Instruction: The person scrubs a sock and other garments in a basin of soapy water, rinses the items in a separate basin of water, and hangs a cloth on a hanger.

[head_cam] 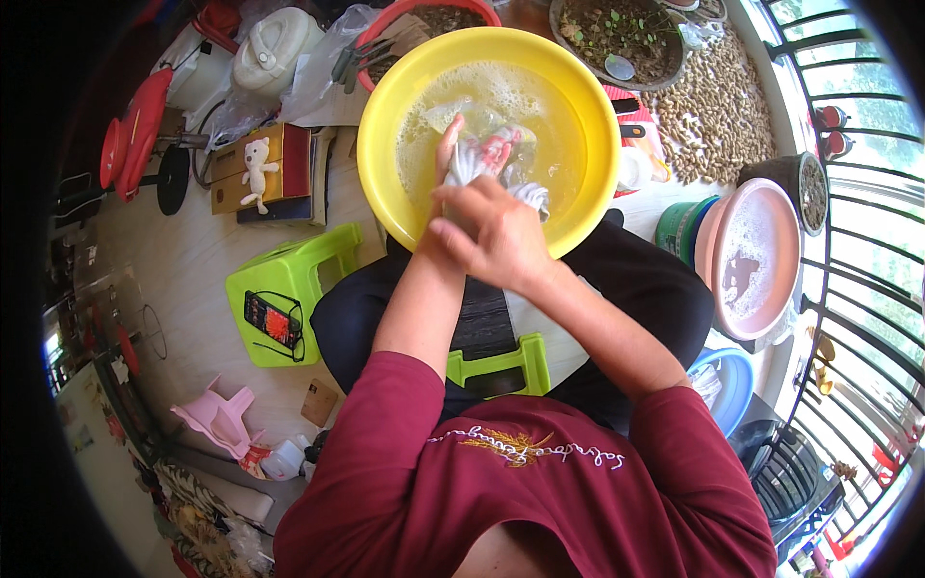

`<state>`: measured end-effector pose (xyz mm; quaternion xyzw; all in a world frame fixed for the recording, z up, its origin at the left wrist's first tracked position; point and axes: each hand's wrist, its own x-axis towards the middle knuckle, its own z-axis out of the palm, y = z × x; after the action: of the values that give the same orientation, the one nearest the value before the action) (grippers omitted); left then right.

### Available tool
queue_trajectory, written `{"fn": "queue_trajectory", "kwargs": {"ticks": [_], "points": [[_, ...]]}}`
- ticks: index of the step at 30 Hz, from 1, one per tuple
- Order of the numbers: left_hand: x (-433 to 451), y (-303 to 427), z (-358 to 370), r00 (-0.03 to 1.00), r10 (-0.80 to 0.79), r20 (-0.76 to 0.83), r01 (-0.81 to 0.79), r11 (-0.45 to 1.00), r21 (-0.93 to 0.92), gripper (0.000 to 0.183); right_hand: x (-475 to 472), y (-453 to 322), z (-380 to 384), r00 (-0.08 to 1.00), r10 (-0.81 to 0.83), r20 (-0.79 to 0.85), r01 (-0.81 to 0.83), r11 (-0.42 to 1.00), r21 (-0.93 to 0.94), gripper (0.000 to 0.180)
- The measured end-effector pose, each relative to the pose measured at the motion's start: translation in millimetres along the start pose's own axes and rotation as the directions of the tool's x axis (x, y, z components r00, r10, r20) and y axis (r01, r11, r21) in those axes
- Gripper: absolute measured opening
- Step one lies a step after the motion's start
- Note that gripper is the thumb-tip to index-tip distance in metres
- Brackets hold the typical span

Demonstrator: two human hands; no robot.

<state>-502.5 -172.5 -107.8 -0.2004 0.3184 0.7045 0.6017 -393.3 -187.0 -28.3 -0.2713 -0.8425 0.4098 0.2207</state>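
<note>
A yellow plastic basin (pixel 376 195) of sudsy water stands before me. Over it, my left hand (pixel 446 155) is turned palm up, its thumb raised. A wet white cloth (pixel 466 165) with reddish areas lies in that hand, and the fingers seem to curl around it. Across the left wrist and the heel of the palm rests my right hand (pixel 498 235), back upward, thumb and forefinger apart. It hides part of the cloth, so whether it grips any is unclear. A bunched white end of cloth (pixel 532 199) shows beside the right knuckles. Thin clear plastic (pixel 470 115) seems to float behind.
A green stool (pixel 271 264) at left bears a phone (pixel 271 319) and glasses. Beyond the basin are soil-filled pots (pixel 621 43) and spread peanuts (pixel 715 108). A pink basin (pixel 777 267) of suds stands right, near window bars (pixel 867 246). A box (pixel 293 159) carries a toy bear (pixel 256 173).
</note>
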Motion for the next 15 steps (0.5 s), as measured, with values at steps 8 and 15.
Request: {"fn": "queue_trajectory", "kwargs": {"ticks": [8,15], "points": [[-7,-7,-10,0.981,0.145,0.128,-0.162,0.977,0.136,0.044,7,29,24,0.988,0.018,-0.152,-0.047,0.981,-0.188,0.042],[22,-8,-24,0.963,0.258,-0.072,-0.238,0.948,0.211,0.058,38,73,27,0.928,0.32,-0.189,-0.347,0.928,-0.132,0.042]]}}
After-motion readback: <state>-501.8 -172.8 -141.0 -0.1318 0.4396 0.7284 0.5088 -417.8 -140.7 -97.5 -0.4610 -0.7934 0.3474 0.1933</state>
